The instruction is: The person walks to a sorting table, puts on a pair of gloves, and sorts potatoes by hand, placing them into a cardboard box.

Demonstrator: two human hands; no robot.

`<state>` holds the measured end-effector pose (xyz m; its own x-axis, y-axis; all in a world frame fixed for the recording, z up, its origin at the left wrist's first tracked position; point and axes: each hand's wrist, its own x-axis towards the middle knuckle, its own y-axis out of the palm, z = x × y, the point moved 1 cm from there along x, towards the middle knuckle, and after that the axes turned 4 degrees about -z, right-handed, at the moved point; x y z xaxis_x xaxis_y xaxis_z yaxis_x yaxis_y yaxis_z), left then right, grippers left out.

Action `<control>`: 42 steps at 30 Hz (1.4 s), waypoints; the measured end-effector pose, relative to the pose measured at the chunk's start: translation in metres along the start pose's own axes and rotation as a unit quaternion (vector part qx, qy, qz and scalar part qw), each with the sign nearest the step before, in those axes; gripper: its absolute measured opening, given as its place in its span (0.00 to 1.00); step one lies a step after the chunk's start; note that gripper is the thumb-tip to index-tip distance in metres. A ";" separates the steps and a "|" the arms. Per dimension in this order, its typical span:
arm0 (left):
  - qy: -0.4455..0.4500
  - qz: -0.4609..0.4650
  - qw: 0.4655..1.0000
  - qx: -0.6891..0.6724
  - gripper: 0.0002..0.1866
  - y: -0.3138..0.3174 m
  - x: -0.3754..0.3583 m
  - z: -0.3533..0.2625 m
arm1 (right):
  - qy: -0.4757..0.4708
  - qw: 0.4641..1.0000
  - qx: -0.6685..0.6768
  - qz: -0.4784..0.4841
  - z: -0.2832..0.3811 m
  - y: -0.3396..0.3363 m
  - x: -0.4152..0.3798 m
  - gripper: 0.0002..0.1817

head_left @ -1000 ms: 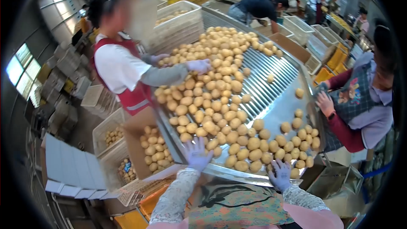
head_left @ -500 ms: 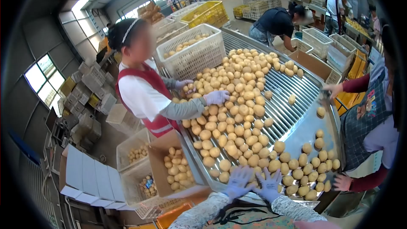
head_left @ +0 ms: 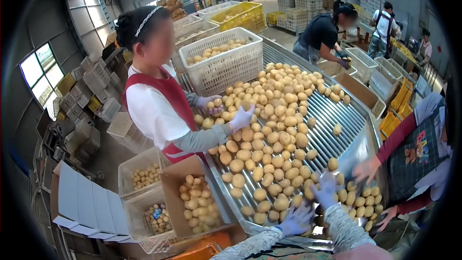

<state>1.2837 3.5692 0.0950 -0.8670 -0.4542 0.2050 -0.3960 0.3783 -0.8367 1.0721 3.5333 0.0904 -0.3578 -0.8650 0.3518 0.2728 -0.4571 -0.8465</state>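
Both my hands wear pale purple gloves, with patterned sleeves. My left hand (head_left: 297, 220) lies open, fingers spread, over the potatoes (head_left: 280, 183) at the near edge of the metal roller table (head_left: 332, 123). Farther forward and to the right, my right hand (head_left: 327, 190) is also open, somewhat blurred, its palm down among potatoes. More potatoes (head_left: 368, 202) are bunched on the smooth metal to its right. Neither hand has a potato in its grasp that I can see.
Across the left side a co-worker (head_left: 159, 106) in a red vest handles potatoes. At right, another person's hands (head_left: 366, 169) reach over the table edge. A white crate (head_left: 226, 70) stands on the far end; a cardboard box (head_left: 192, 202) of potatoes sits at left.
My hands have parted: the right moved forward and right into the potatoes, the left slightly right and nearer. The person at right has reached inward. Potatoes near my hands have shifted.
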 end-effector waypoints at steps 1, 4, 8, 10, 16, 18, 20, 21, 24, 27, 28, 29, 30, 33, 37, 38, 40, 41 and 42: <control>0.031 0.021 0.999 -0.011 0.29 -0.010 -0.005 0.009 | -0.064 0.996 0.036 0.046 0.031 -0.003 -0.006 0.33; -0.095 -0.014 0.971 -0.217 0.22 -0.048 -0.032 0.067 | -0.196 0.976 0.016 0.094 0.073 -0.018 -0.019 0.32; -0.311 -0.076 0.937 0.138 0.30 -0.158 -0.033 0.128 | -0.209 0.973 -0.012 0.099 0.039 0.015 0.017 0.31; -0.333 -0.203 0.881 0.269 0.34 -0.151 -0.026 0.151 | -0.097 0.995 -0.008 -0.018 0.048 -0.008 0.075 0.32; -0.320 -0.093 0.933 0.134 0.42 -0.062 0.049 0.106 | -0.168 0.975 0.138 0.035 0.100 0.072 0.266 0.31; -0.208 0.037 0.949 0.232 0.38 -0.033 0.056 0.079 | -0.160 0.966 0.018 0.203 0.152 0.084 0.292 0.35; -0.242 0.031 0.956 0.164 0.34 -0.066 0.063 0.082 | -0.170 0.977 -0.044 0.121 0.171 0.141 0.277 0.39; -0.274 0.027 0.958 0.077 0.30 -0.088 0.060 0.078 | -0.152 0.960 -0.028 0.234 0.174 0.129 0.283 0.39; -0.393 -0.134 0.906 0.076 0.27 -0.146 0.025 0.084 | -0.229 0.944 -0.025 0.235 0.155 0.106 0.257 0.37; -0.378 -0.125 0.885 0.241 0.39 -0.090 -0.011 0.138 | -0.238 0.940 0.079 0.234 0.141 0.083 0.204 0.34; -0.420 -0.114 0.876 0.210 0.43 -0.086 0.006 0.118 | -0.256 0.939 0.090 0.210 0.137 0.070 0.184 0.32; -0.382 -0.167 0.901 0.122 0.43 -0.074 0.018 0.104 | -0.299 0.941 0.074 0.139 0.128 0.062 0.160 0.30; -0.338 -0.216 0.915 0.033 0.43 -0.068 0.027 0.091 | -0.339 0.937 0.058 0.066 0.120 0.055 0.134 0.28; -0.306 -0.082 0.934 0.168 0.42 -0.067 0.029 0.050 | -0.274 0.958 0.048 0.074 0.080 0.030 0.077 0.23; -0.112 -0.040 0.985 0.121 0.40 -0.071 -0.029 0.048 | -0.162 0.982 0.019 0.095 0.035 -0.021 0.021 0.29; -0.101 0.015 0.987 0.125 0.39 -0.081 -0.043 0.055 | -0.133 0.988 -0.001 0.079 0.023 -0.031 0.006 0.31; -0.143 -0.029 0.975 0.168 0.37 -0.093 -0.077 0.058 | -0.047 0.992 -0.108 0.037 0.005 -0.038 -0.028 0.35; -0.204 0.009 0.962 0.182 0.40 -0.100 -0.084 0.063 | -0.033 0.992 -0.114 0.053 0.005 -0.040 -0.049 0.35; -0.223 -0.059 0.944 0.235 0.41 -0.094 -0.096 0.068 | -0.006 0.991 -0.122 0.059 0.012 -0.041 -0.070 0.36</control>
<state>1.4249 3.5219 0.1196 -0.5696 -0.8053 0.1643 -0.2139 -0.0477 -0.9757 1.0962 3.6098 0.1051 -0.3256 -0.9123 0.2484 0.0866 -0.2904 -0.9530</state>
